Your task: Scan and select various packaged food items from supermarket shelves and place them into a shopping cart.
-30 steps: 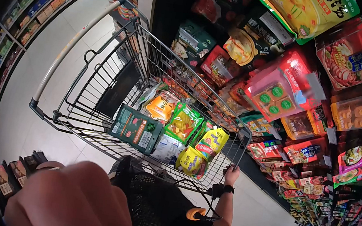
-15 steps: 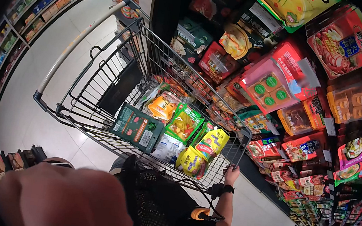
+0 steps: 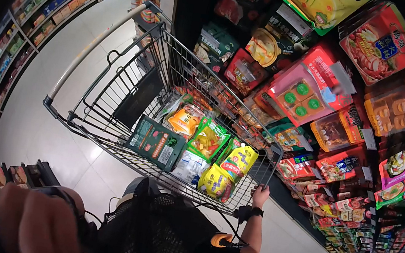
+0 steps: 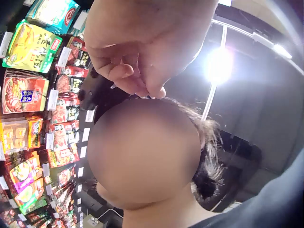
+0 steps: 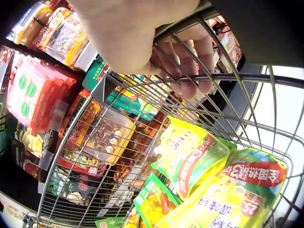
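My right hand (image 3: 260,196) grips the far end rim of a wire shopping cart (image 5: 102,88), its fingers curled through the bars in the right wrist view. Inside the cart lie two yellow seasoning bags (image 3: 239,160), a green-edged bag of pickled vegetables (image 3: 207,140), an orange-and-white bag (image 3: 185,120), a dark green package (image 3: 156,143) and a white package (image 3: 190,167). My left hand (image 4: 147,47) is raised before the person's forehead, fingers curled and fingertips close together; nothing shows in them. It looms blurred at the lower left of the head view.
Shelves of hot pot seasoning packs (image 3: 338,162) stand close along the cart's right side. Across the pale tiled floor (image 3: 64,52) runs another stocked shelf (image 3: 49,9). Dark boxes (image 3: 19,176) stand at the lower left. The cart's handle (image 3: 96,41) faces the upper left.
My left hand has moved left and lower in the head view, uncovering more of the black mesh clothing. My right hand keeps its grip on the cart.
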